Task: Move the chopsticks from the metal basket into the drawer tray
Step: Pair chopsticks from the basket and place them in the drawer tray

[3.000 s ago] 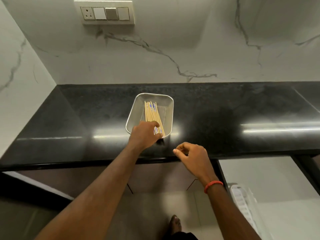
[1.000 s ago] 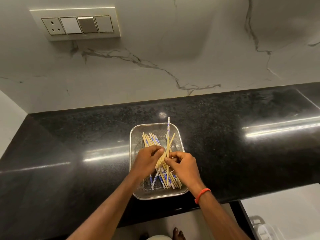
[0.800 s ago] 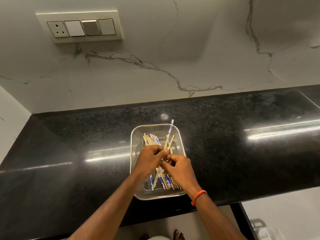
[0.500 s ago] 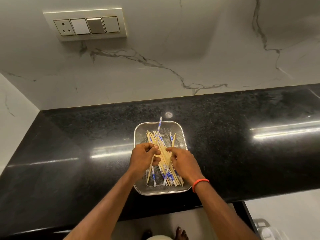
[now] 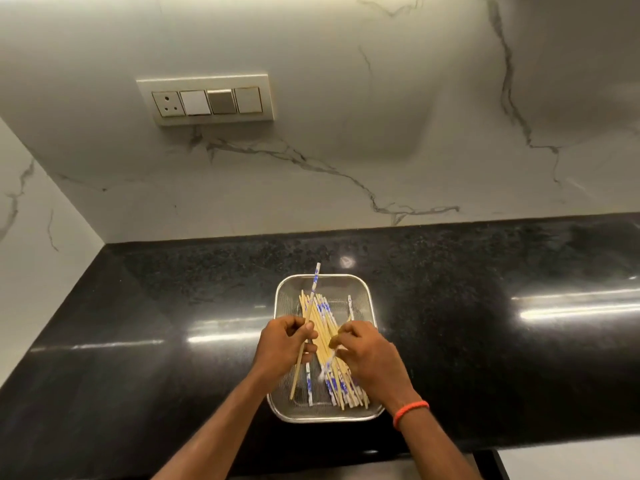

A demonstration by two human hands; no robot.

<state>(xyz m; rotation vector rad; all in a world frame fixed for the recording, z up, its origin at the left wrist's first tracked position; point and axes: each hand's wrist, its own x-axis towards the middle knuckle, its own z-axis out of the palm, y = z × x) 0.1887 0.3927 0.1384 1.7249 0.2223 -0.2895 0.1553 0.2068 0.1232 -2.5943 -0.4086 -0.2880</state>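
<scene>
Head view: 2 hands (image 5: 282,344) (image 5: 367,355) pinch chopsticks (image 5: 323,329) in 1 metal basket (image 5: 322,419).

I saw the basket (image 5: 373,306) at the worktop's (image 5: 485,341) front edge, chopsticks (image 5: 323,327) piled inside. My left hand (image 5: 282,344) pinched one chopstick (image 5: 313,289), its tip past the far rim; my right hand (image 5: 369,355) gripped others.

A polished black speckled stone countertop (image 5: 485,306) spans the lower half of the frame, with bright streaks of reflected light at right and left. Behind it rises a white marble-look wall with grey veins (image 5: 381,150), meeting a matching side wall (image 5: 31,244) at far left. In the upper left sits a cream rectangular switch plate (image 5: 204,83), holding a three-pin socket (image 5: 168,103) and three rocker switches.
</scene>
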